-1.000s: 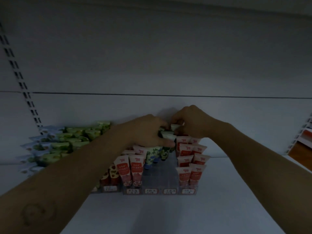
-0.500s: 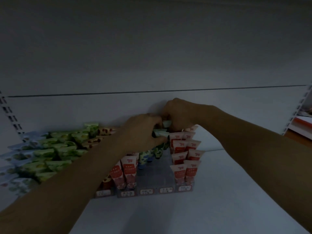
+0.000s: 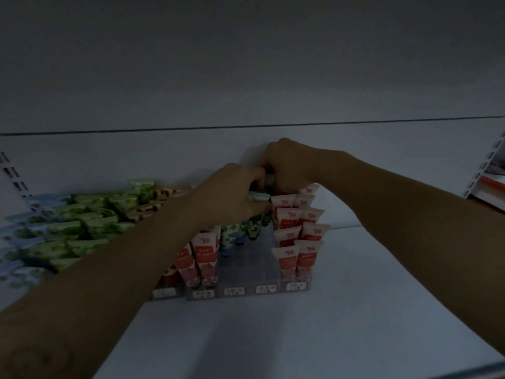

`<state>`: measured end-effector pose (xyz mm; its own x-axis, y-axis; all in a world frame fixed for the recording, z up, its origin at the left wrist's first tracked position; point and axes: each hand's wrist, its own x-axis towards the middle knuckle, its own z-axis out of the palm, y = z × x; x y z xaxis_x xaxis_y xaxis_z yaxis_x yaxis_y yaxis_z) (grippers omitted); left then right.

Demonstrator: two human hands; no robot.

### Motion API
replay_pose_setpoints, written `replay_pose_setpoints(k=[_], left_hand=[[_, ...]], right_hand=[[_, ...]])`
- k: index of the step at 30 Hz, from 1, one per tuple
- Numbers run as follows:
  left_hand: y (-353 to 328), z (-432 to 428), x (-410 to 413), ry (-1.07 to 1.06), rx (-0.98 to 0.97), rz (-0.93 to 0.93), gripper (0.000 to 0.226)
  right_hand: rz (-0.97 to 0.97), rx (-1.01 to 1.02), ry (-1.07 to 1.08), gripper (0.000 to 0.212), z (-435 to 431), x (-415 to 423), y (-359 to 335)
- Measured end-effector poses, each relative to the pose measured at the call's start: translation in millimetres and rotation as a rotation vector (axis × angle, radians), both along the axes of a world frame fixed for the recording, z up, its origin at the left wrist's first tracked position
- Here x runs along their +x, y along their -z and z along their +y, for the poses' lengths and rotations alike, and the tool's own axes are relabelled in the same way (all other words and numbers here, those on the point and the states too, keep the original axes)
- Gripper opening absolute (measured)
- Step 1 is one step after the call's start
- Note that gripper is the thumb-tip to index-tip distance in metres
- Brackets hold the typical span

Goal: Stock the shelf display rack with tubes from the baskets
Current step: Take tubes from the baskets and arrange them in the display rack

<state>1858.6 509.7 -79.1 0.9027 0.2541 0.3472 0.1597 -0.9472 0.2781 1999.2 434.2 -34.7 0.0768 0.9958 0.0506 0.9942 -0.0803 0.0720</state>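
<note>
Rack stands on the shelf, red tubes filling its 3 o'clock rows. Loose tubes heap at its 9 o'clock. My hands meet at its 12 o'clock end: left hand grips a green tube; right hand is curled beside it, whether holding anything I cannot tell

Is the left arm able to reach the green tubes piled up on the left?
Probably yes. The green tubes lie uncovered right beside the left arm. But the left grip holds a pale green tube at the back of the rack, so it would have to let go first.
</note>
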Motion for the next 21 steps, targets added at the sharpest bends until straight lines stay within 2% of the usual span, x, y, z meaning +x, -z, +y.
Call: replay_pose_setpoints(k=[4, 8, 12, 21], left_hand=[[2.3, 3.9, 1.0, 0.015, -0.002, -0.023, 0.021], [2.6, 6.3, 0.4, 0.017, 0.022, -0.018, 0.019], [7.7, 4.5, -1.5, 0.016, 0.046, -0.089, 0.018], [10.9, 0.6, -3.2, 0.002, 0.065, -0.062, 0.019]], right_hand=[[0.004, -0.016, 0.002, 0.026, 0.7, 2.0, 1.4], [-0.033, -0.02, -0.013, 0.038, -3.1, 1.9, 1.8], [-0.05, -0.019, -0.018, 0.038, -3.2, 3.0, 8.5], [-0.044, -0.069, 0.073, 0.04, -0.1, -1.8, 10.2]])
